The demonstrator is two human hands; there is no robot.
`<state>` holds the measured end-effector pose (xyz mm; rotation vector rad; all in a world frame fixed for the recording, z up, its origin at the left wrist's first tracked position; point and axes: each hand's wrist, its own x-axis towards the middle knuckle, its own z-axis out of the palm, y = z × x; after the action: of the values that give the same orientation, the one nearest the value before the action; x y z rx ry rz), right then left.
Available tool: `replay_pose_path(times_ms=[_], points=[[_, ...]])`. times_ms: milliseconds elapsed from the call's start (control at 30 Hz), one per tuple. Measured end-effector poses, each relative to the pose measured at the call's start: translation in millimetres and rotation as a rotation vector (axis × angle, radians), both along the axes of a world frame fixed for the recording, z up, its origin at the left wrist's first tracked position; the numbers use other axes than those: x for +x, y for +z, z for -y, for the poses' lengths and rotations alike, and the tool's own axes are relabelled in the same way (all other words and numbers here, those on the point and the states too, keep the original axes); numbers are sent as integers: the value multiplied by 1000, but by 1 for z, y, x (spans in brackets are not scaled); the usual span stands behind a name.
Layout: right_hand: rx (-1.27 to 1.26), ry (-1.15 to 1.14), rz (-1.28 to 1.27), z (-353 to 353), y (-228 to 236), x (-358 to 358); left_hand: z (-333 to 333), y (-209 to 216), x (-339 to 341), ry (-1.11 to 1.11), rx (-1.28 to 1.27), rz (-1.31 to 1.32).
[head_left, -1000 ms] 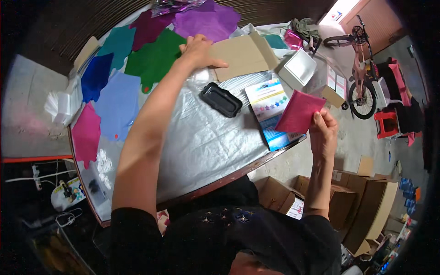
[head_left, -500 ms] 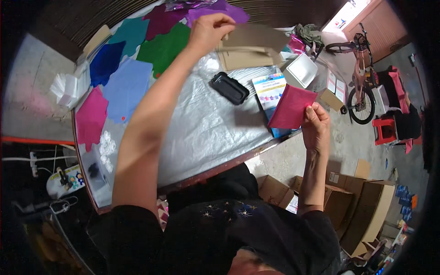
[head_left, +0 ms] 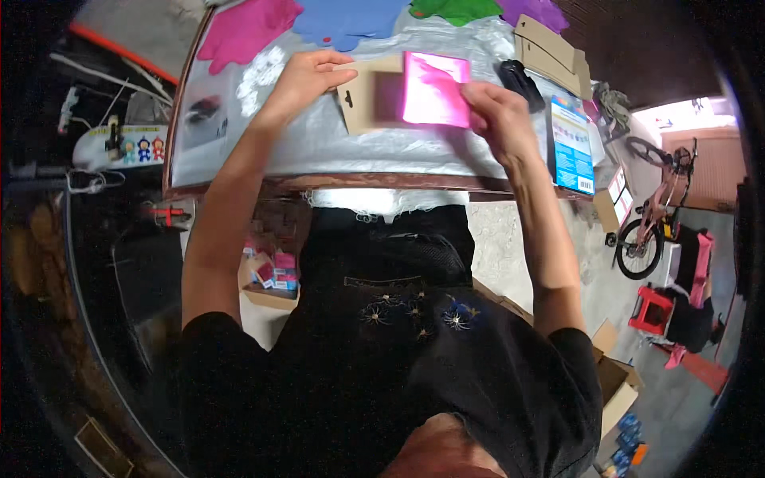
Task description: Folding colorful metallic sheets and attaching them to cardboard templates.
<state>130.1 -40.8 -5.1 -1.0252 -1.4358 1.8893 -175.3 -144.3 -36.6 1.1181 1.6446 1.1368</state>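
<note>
My left hand (head_left: 307, 84) pinches the upper left corner of a flat brown cardboard card (head_left: 368, 102) with a dark hang hole. The card is held over the silver-covered table (head_left: 303, 151). In my right hand (head_left: 504, 119) is a shiny pink packet (head_left: 434, 89), gripped by its right edge with thumb and fingers. The packet overlaps the right part of the card; whether the two touch I cannot tell. To the right of my right hand lies a black plastic tray (head_left: 522, 84). Beside that is a blue and white printed package (head_left: 571, 147).
Pink (head_left: 249, 32), blue (head_left: 351, 20), green (head_left: 450, 8) and purple sheets (head_left: 538, 12) lie along the far side. More cardboard cards (head_left: 550, 52) rest at the far right. A clear crumpled clump (head_left: 260, 80) is at left. A bicycle (head_left: 653, 195) and red stool (head_left: 649, 309) stand beyond.
My left hand has come back from the far cardboard stack and now holds a card. My right hand has brought the pink packet leftward to it. The view has shifted.
</note>
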Motion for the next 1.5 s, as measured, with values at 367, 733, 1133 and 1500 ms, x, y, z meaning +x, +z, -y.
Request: replay_pose_path(times_ms=[367,733,1133,1500], points=[[398,67,363,-27,-75,-60,14,-42,31,40,456,-670],[688,141,545,-23,-58,-75,4,-24,15,-308,371,-653],[889,7,634,-10,-60,-72,-14,-53,36,-346,480,-747],[1267,20,706,-19,-63,-48,-14,-54,43,-326,469,-842]])
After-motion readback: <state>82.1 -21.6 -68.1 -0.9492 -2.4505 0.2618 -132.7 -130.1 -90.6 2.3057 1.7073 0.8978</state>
